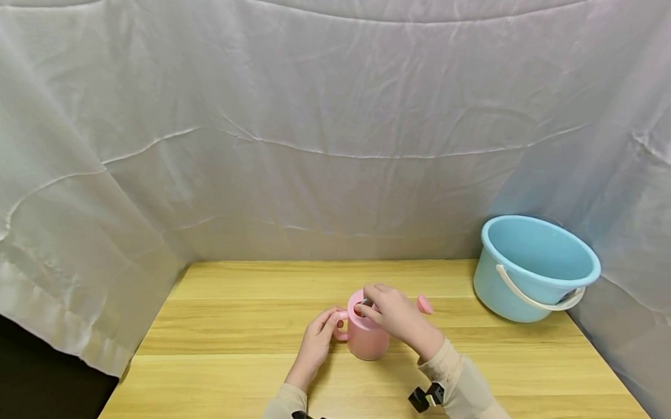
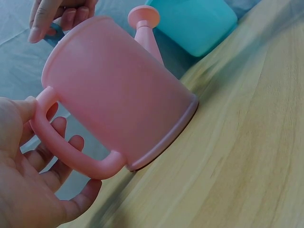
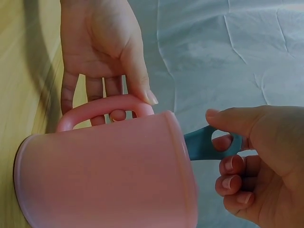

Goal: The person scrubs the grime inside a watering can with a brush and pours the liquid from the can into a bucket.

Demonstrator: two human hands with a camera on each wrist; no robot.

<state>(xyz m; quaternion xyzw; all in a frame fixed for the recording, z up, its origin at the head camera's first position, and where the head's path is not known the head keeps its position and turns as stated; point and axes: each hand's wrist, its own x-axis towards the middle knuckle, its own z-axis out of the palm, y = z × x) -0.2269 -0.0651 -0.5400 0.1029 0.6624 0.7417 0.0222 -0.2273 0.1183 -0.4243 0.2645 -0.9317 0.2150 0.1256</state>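
Starting at the far left of the head view, we see a wrinkled pale-grey fabric curtain (image 1: 312, 192), which runs behind and along both sides of a light-brown wood-grain tabletop (image 1: 222, 327). Toward the middle we find the left hand (image 1: 315, 341), coming from a beige cloth sleeve (image 1: 282, 412); it grips the loop handle of a pink cylindrical watering can (image 1: 369, 342), with the thumb on the handle's upper part and fingers reaching through the loop. The can stands upright on the tabletop near the middle, its handle toward the left hand and the round pink sprinkler head (image 1: 424, 304) of its spout toward the bucket side. Above the can's open top we see the right hand (image 1: 393, 310), pinching a flat blue-grey handle with a round hole (image 3: 202, 145) between thumb and fingers; this piece sticks out of the opening, and its lower end is hidden inside the can. Well apart, at the right end of the tabletop, we see a light-blue round bucket (image 1: 496, 290) with a white carrying handle (image 1: 512, 284) hanging against its outer side, close to the curtain.
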